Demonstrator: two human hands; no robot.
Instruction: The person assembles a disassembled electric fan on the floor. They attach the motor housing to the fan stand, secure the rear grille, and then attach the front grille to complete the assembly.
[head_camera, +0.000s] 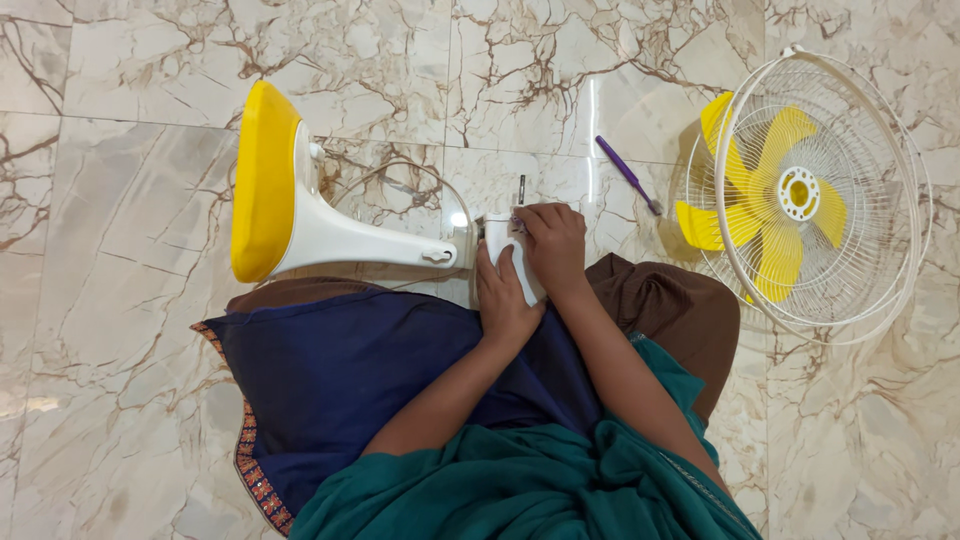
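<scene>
A fan stand lies on its side on the marble floor, its yellow round base (264, 180) at the left and its white neck (350, 240) running right to a white motor housing (500, 240). My left hand (503, 300) wraps around the near end of that housing. My right hand (552, 245) presses on its top, fingers curled over a small purple part. A thin metal shaft (521, 188) sticks out beyond the housing. Whether the right hand grips a tool is hidden.
A white wire fan cage with yellow blades (800, 195) lies at the right. A purple-handled screwdriver (626, 173) rests on the floor between cage and housing. A white cord (400, 170) loops behind the neck. My lap, in blue, brown and teal cloth (380, 380), fills the foreground.
</scene>
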